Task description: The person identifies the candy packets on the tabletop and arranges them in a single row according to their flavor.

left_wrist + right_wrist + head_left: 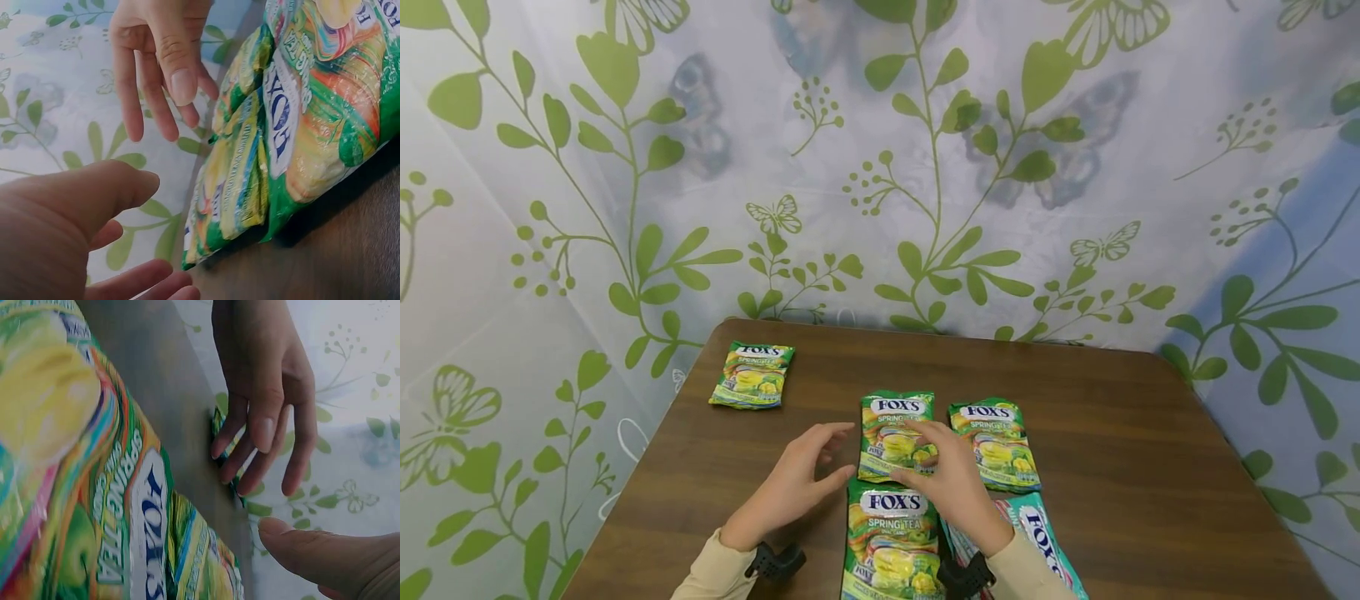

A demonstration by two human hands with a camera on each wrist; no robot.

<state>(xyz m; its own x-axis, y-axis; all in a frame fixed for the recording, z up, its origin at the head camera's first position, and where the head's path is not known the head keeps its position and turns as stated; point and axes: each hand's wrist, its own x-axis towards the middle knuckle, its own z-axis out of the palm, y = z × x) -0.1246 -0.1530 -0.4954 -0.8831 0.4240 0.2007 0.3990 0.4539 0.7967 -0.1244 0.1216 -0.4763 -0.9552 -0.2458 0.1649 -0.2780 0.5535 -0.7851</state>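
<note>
Above the table's middle, my left hand (801, 479) hovers with relaxed, slightly bent fingers, just left of a green Fox's Spring Tea candy bag (880, 437). My right hand (953, 483) is over that bag's right side, thumb and fingers apart; whether it touches the bag is unclear. Neither hand grips anything; the wrist views show both with spread fingers facing each other. A second green candy bag (891, 537) lies directly in front of the first, nearer me. Another green candy bag (996, 450) lies right of them. Partly hidden by my right arm is a teal Fox's bag (1048, 542).
At the far left corner of the brown wooden table (1112, 442) lies one more green candy bag (751, 379). A pale curtain (820, 150) with green leaf and butterfly prints hangs right behind the table's back edge. Black straps (775, 561) circle my wrists.
</note>
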